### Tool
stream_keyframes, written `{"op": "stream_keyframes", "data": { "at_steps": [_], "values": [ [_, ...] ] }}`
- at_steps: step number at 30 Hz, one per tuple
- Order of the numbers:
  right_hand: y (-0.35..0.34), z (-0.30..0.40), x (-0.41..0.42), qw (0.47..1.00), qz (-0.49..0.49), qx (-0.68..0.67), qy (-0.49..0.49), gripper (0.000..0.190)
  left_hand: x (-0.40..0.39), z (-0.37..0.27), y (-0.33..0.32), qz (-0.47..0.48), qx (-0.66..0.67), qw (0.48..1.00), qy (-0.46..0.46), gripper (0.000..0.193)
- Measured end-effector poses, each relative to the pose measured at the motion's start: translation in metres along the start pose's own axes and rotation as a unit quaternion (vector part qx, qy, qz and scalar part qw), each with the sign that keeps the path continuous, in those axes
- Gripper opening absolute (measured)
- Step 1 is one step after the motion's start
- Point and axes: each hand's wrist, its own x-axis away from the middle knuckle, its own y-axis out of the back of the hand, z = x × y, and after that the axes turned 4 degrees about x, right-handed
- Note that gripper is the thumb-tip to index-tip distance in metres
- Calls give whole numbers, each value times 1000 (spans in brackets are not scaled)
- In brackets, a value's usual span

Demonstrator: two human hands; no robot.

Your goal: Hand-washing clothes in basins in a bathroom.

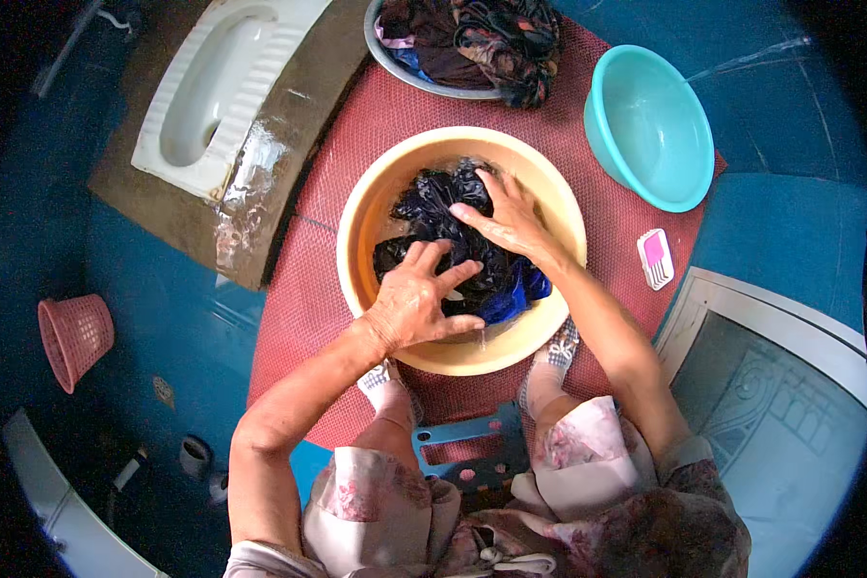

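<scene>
A yellow plastic basin (pixel 469 365) stands on the floor between my feet. Wet black cloth (pixel 441 199) with a bright blue part (pixel 506 303) lies bunched in it, with some water around. Over the near left part of the cloth is my left hand (pixel 419 296), its fingers spread and water dripping near the thumb. My right hand (pixel 506 217) rests on or just above the far right part of the cloth, with thumb and fingers apart. Neither hand is closed around the cloth.
Beyond the basin is a metal basin (pixel 433 87) heaped with dark clothes (pixel 477 43). A turquoise basin (pixel 650 130) and a pink-and-white brush (pixel 655 259) are at right. The squat toilet (pixel 188 130) sits on a raised wet ledge (pixel 260 188) at left, near a pink basket (pixel 76 339).
</scene>
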Motion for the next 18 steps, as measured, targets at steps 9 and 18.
{"op": "stream_keyframes", "data": {
  "at_steps": [9, 18],
  "values": [
    [-13, 18, 53, 928, -65, -144, 337, 35, -11, 41, 0, 12, -55, 987, 152, 135],
    [-61, 0, 82, 931, -73, -42, 356, 27, -34, 44, -37, 215, -152, 962, 72, 113]
  ]
}}
